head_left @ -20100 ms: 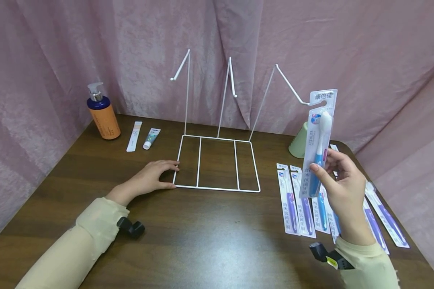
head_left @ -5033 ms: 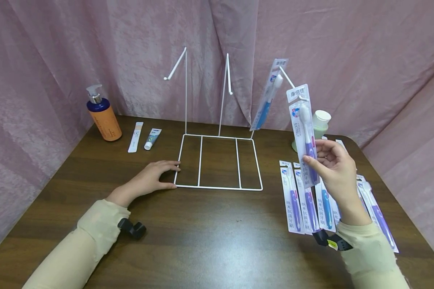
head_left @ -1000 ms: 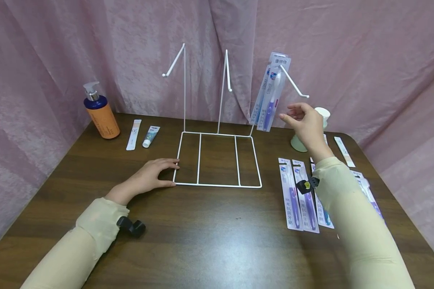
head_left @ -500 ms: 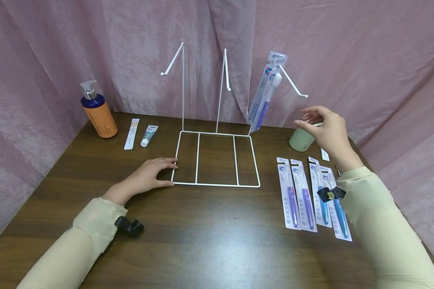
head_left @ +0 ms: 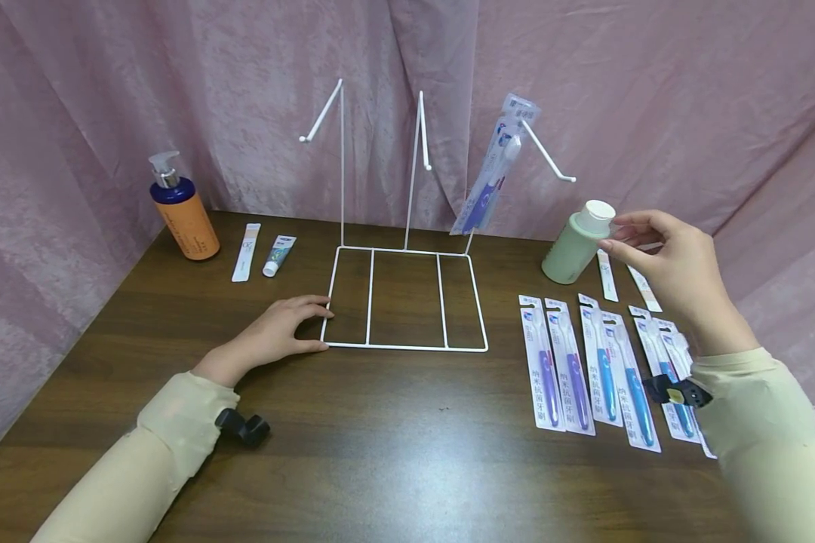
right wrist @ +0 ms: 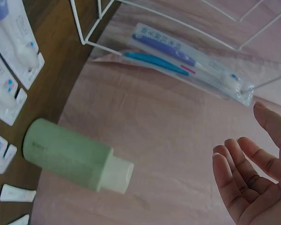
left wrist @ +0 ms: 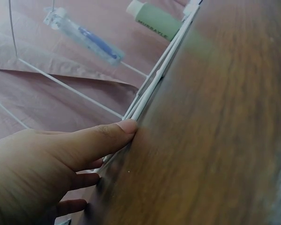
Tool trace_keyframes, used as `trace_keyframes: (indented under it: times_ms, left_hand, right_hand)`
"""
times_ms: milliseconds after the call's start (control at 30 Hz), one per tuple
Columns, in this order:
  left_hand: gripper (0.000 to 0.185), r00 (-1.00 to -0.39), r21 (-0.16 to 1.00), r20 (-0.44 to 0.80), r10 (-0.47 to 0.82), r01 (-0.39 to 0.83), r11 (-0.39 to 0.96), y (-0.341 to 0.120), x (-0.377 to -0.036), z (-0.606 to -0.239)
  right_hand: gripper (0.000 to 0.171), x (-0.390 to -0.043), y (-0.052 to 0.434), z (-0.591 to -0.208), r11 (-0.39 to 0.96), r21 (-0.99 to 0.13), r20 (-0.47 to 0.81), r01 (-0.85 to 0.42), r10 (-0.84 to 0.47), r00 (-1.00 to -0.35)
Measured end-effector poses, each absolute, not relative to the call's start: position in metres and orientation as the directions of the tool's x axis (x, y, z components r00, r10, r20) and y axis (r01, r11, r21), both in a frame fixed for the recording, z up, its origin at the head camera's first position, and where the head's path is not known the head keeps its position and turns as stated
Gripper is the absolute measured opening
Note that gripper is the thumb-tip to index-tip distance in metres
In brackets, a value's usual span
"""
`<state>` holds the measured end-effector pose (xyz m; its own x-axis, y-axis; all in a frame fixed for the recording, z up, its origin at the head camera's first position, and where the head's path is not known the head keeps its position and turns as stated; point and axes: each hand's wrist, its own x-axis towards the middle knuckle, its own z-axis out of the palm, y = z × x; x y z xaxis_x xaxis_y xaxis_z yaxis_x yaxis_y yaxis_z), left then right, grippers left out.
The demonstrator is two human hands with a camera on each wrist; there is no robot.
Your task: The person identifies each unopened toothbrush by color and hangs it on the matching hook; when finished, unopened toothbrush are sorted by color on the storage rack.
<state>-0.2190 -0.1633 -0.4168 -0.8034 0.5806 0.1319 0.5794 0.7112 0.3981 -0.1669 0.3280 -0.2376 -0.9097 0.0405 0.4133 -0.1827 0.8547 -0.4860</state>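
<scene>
A white wire rack [head_left: 407, 348] stands mid-table with three raised hooks. Two packaged toothbrushes [head_left: 492, 177] hang tilted from its right hook, also seen in the right wrist view as hanging packs [right wrist: 187, 61]. My left hand [head_left: 322, 326] rests with straight fingers [left wrist: 84, 145] against the rack's front left corner. My right hand [head_left: 625, 234] hovers empty, fingers relaxed, beside the cap of a green bottle [head_left: 570, 253]; its open palm [right wrist: 253, 183] shows in the right wrist view. Several packaged toothbrushes [head_left: 584, 369] lie flat right of the rack.
An orange pump bottle [head_left: 183, 219], a flat sachet [head_left: 247, 253] and a small tube [head_left: 275, 256] sit at the back left. Small sachets [head_left: 641, 286] lie behind the toothbrush row. Pink curtain encloses the table on three sides.
My right hand has let go of the purple toothbrush pack on the right hook and drawn back to the right, empty. The hung packs swing. The left hand has not moved.
</scene>
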Motion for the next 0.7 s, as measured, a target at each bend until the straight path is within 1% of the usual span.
trace_keyframes:
  times_ms: [67,267,467,700]
  left_hand:
    - [0.051,-0.803,0.399,0.135,0.58,0.58,0.71,-0.163,-0.219,-0.417]
    - [0.05,-0.802,0.393,0.143,0.581,0.584,0.71,-0.163,-0.22,-0.417]
    - [0.05,-0.8,0.392,0.144,0.582,0.586,0.709,-0.163,-0.219,-0.417]
    - [0.05,-0.798,0.394,0.142,0.586,0.588,0.706,-0.164,-0.22,-0.42]
  right_hand:
    - [0.041,-0.16,0.334,-0.236,0.867,-0.47,0.409,-0.165,0.049,-0.911]
    - [0.035,-0.142,0.35,-0.234,0.897,-0.416,0.423,-0.149,0.046,-0.905]
    - [0.035,-0.124,0.364,-0.231,0.898,-0.413,0.429,-0.153,0.044,-0.902]
    - [0.038,-0.106,0.382,-0.236,0.902,-0.402,0.456,-0.158,0.047,-0.889]
